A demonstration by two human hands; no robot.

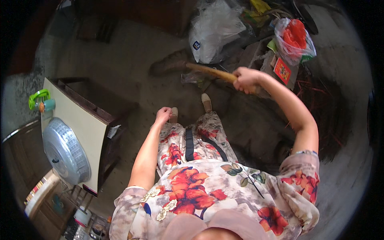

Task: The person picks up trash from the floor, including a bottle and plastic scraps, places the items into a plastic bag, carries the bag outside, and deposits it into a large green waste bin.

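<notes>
I saw the right hand [245,80] clasping the broom-like tool [211,71] (motion-blurred); its long axis ran left, slightly forward. Left hand [163,115] hung apart; couldn't tell its grip.

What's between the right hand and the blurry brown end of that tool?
The tool's yellowish-brown handle runs between the right hand and the blurry brown end; the head view shows it.

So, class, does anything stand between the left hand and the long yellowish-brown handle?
Nothing visible stands between the left hand and the handle, which the right hand grips. The shoes are lower down, not in the way.
</notes>
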